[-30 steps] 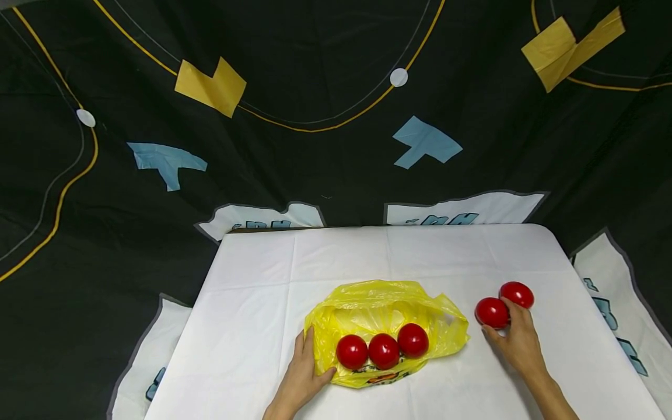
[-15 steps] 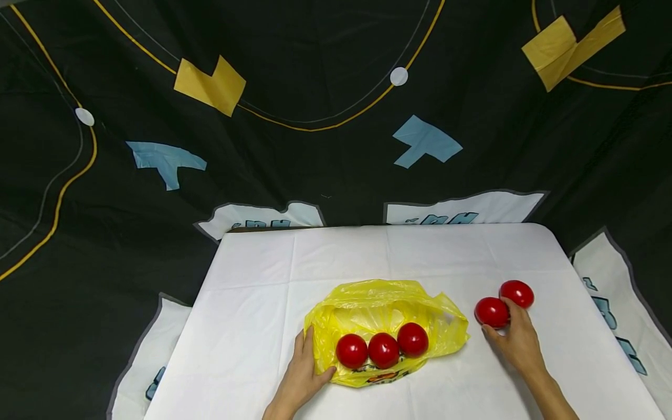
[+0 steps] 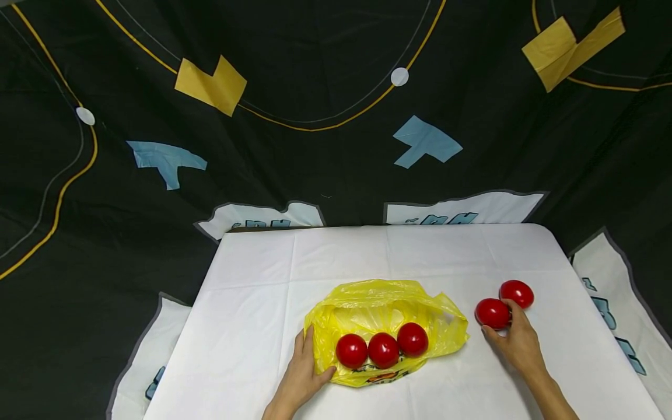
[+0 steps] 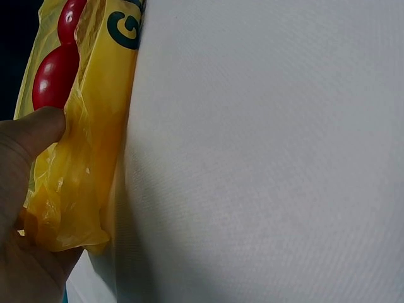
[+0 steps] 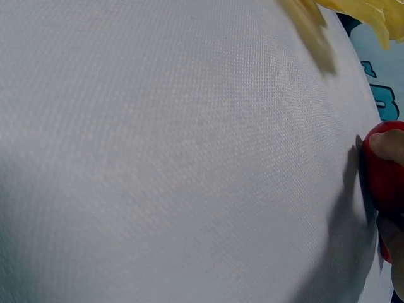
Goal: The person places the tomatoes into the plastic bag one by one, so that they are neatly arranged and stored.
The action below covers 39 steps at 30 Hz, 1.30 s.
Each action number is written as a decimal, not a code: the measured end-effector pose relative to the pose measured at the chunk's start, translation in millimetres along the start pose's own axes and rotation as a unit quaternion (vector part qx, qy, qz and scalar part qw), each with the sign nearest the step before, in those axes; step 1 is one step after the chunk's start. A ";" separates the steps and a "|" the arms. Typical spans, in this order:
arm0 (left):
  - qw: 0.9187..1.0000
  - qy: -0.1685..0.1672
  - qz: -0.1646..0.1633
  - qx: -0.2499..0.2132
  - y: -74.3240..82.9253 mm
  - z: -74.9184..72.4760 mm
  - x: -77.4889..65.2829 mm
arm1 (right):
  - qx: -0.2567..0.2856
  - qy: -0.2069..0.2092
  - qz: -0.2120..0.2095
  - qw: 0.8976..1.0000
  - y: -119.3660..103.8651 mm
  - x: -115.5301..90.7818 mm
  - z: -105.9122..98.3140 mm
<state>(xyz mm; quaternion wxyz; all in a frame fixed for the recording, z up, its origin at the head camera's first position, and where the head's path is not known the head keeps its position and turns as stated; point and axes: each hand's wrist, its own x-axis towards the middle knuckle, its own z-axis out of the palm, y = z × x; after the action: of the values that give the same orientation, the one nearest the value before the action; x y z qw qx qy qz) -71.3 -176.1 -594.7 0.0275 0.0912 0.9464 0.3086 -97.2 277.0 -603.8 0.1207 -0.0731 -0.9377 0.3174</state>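
A yellow plastic bag [image 3: 362,291] lies on its side with its mouth facing up and toward me. Three glossy red tomatoes [image 3: 384,351] sit in a row inside that mouth. My left hand [image 3: 300,376] grips the bag's left end, and the left wrist view shows the thumb [image 4: 44,129] on the near side of the plastic, by a tomato [image 4: 55,76]. To the right of the bag, my right hand [image 3: 517,344] holds another tomato [image 3: 491,313] between thumb and fingers, low at the table. One more tomato [image 3: 517,293] lies just behind it, partly covered by the fingers.
A white cloth [image 3: 252,315] covers the table, whose far edge meets a black backdrop [image 3: 315,169] with yellow and blue patches. Printed white shapes show beside the table. In the right wrist view the bag's edge [image 5: 372,12] hangs at the top right.
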 end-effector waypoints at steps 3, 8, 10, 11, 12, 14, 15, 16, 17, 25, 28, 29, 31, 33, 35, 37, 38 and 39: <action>1.000 0.001 0.002 0.001 -0.1 0.0 0.1 | 0.000 -0.004 0.005 1.000 -0.3 -0.3 -0.3; 1.000 0.002 0.002 -0.005 -0.1 0.2 0.5 | 0.001 0.001 -0.001 1.000 0.2 -0.4 -0.4; 1.000 0.004 0.004 -0.005 -0.2 0.4 0.6 | 0.003 0.003 -0.005 1.000 0.4 -0.7 -0.6; 1.000 0.005 0.004 -0.005 -0.2 0.5 0.5 | 0.003 0.004 -0.007 1.000 0.6 -0.9 -0.6; 1.000 0.006 0.004 -0.005 -0.3 0.4 0.5 | 0.003 0.004 -0.007 1.000 0.7 -1.1 -0.6; 1.000 0.006 0.004 -0.003 -0.3 0.5 0.3 | 0.004 0.004 -0.008 1.000 0.9 -1.8 -0.7; 1.000 0.006 0.004 -0.002 -0.4 0.5 0.2 | 0.004 0.004 -0.008 1.000 1.1 -2.2 -0.7; 1.000 0.005 0.004 -0.002 -0.4 0.6 0.0 | 0.004 0.006 -0.008 1.000 1.2 -2.7 -0.8; 1.000 0.004 0.001 -0.003 -0.3 0.5 -0.2 | 0.004 0.007 -0.008 1.000 1.5 -3.1 -0.8; 1.000 0.004 0.005 -0.002 -0.5 0.0 -0.5 | 0.004 0.015 -0.005 1.000 2.2 -7.1 -2.1; 1.000 0.004 0.008 -0.001 -0.5 -0.1 -0.4 | 0.007 0.016 0.003 1.000 1.1 -9.1 -4.1; 1.000 0.004 0.008 -0.001 -0.3 -0.3 -0.6 | 0.006 0.015 0.006 1.000 0.4 -10.0 -4.9; 1.000 0.003 0.008 -0.001 0.0 -0.4 -0.5 | 0.005 0.013 0.013 1.000 -1.5 -11.1 -7.0; 1.000 0.002 0.007 -0.002 0.3 -0.4 -0.5 | 0.004 0.011 0.019 1.000 -4.0 -12.2 -9.4; 1.000 0.000 0.004 -0.004 0.6 -0.4 -0.5 | 0.002 0.007 0.028 1.000 -6.1 -12.6 -11.2; 1.000 0.000 0.004 -0.005 0.6 -0.3 -0.3 | 0.000 0.002 0.036 0.999 -7.8 -13.3 -12.7; 1.000 0.000 0.003 -0.005 0.7 -0.2 -0.4 | -0.001 0.000 0.039 0.999 -8.3 -13.7 -13.1; 1.000 -0.001 0.003 -0.005 0.7 -0.1 -0.5 | 0.000 -0.001 0.040 0.999 -8.8 -14.1 -13.6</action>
<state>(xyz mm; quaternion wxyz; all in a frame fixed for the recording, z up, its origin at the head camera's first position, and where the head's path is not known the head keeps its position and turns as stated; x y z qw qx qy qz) -70.7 -175.6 -594.2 0.0275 0.0943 0.9445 0.3135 -80.5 274.8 -590.5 0.1065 -0.1101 -0.9344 0.3217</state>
